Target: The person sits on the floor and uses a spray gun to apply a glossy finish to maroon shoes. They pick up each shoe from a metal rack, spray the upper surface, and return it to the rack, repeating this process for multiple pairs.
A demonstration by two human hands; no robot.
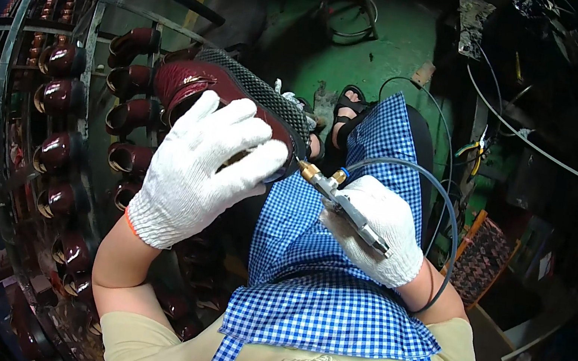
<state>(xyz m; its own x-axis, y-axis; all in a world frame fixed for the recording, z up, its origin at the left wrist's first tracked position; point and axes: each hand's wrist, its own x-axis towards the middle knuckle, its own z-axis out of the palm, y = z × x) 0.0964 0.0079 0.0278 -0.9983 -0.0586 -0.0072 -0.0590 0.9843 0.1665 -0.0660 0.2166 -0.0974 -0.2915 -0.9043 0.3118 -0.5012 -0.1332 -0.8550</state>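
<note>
In a white knit glove, my left hand point(213, 161) is closed round a dark red glossy shoe point(190, 85), tilted so that its black textured sole point(255, 84) faces away from me. My gloved right hand point(379, 229) grips a small metal spray gun point(354, 221) with a brass front end. The gun's nozzle points at the shoe's heel end, very close to it; whether they touch I cannot tell. A thin bluish air hose point(445, 194) runs from the gun's blue fitting and loops round by my right wrist.
Metal racks point(88, 65) on the left carry several dark red shoes point(60, 97). A blue checked apron point(328, 315) covers my lap above the green floor point(402, 40). Yellow-handled pliers point(472, 147) hang at the right, near a woven-backed chair point(482, 260).
</note>
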